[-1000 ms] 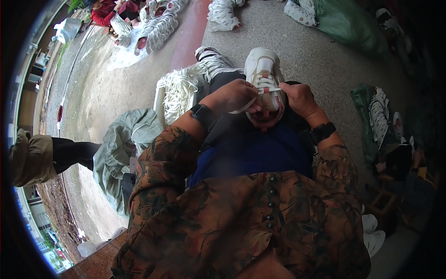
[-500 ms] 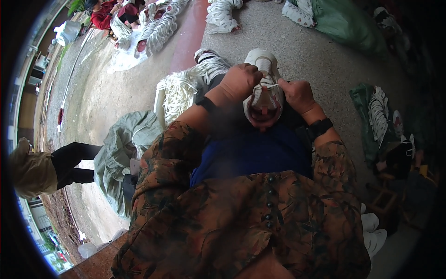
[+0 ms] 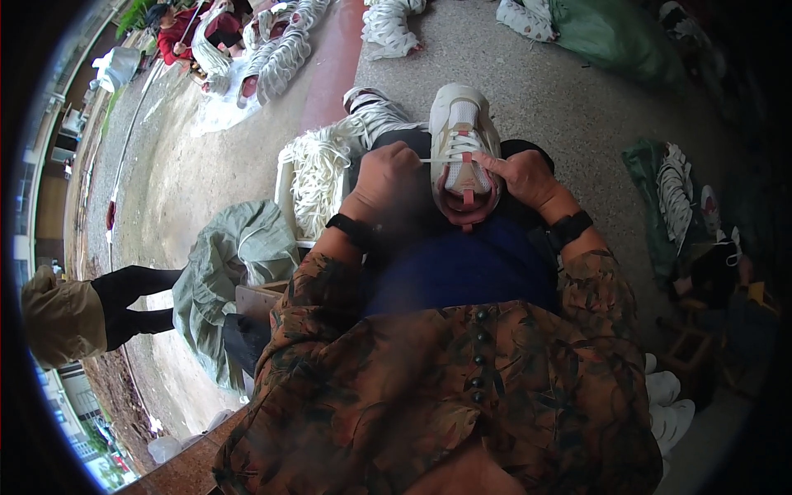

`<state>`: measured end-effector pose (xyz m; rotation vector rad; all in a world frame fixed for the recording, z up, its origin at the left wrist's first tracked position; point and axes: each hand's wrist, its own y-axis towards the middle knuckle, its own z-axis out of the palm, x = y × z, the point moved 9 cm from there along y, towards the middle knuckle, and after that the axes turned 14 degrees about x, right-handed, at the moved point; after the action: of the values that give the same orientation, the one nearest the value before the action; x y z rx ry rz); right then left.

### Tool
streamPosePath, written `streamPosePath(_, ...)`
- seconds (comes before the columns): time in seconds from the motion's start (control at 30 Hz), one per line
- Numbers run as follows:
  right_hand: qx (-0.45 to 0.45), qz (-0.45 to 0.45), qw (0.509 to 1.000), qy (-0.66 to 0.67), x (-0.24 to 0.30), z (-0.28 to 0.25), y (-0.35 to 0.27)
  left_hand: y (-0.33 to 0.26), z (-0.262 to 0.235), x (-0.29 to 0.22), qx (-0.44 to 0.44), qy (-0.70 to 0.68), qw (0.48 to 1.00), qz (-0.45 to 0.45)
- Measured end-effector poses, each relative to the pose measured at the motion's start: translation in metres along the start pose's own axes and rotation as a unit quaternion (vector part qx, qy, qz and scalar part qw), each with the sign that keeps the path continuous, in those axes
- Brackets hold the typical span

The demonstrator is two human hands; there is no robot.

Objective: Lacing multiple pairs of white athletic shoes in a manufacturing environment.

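Note:
A white and beige sneaker (image 3: pixel 455 115) with a pink heel collar rests on my lap, toe pointing away from me. White shoelace (image 3: pixel 437 160) crosses its tongue in several rows, and one length runs taut out to the left. My left hand (image 3: pixel 386 175) is closed around that length, left of the shoe. On the other side, my right hand (image 3: pixel 528 176) reaches in with thumb and finger pinched at the lace beside the tongue; its fingertips partly cover the eyelets there.
Left of my lap stands a white box (image 3: pixel 284 191) heaped with white laces (image 3: pixel 318 177). Laced shoes in bundles (image 3: pixel 388 29) lie ahead. Green sacks (image 3: pixel 606 41) are at the far right. A person in red (image 3: pixel 175 35) sits far left; another person's dark-trousered legs (image 3: pixel 136 285) show at left.
My left hand has moved left and nearer to me, drawing the lace out straight from the shoe. My right hand has shifted slightly left onto the eyelets. The lace rows now show.

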<state>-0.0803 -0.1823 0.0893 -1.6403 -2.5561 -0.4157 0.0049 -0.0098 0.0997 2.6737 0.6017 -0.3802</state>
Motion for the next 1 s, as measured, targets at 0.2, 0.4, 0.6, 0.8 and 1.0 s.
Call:
streamPosePath(0.2,0.104,0.061,0.989,0.088,-0.016,0.015,0.001,-0.008,0.012,0.022,0.024,-0.044,0.998,-0.046)
streamPosePath(0.4,0.13,0.038,0.984,0.117,-0.005,0.015,0.009,-0.054,0.017,0.108,0.047,-0.293,0.926,-0.232)
streamPosePath(0.6,-0.027,0.084,0.985,0.147,-0.027,-0.018,-0.035,-0.137,-0.027,0.182,0.026,-0.361,0.88,-0.307)
streamPosePath(0.8,-0.123,0.242,0.948,0.167,-0.097,-0.021,-0.146,-0.248,-0.059,0.239,0.007,-0.315,0.843,-0.436)
streamPosePath(1.0,-0.111,0.454,0.856,0.224,-0.153,0.005,-0.298,-0.336,-0.046,0.26,0.045,-0.303,0.774,-0.555)
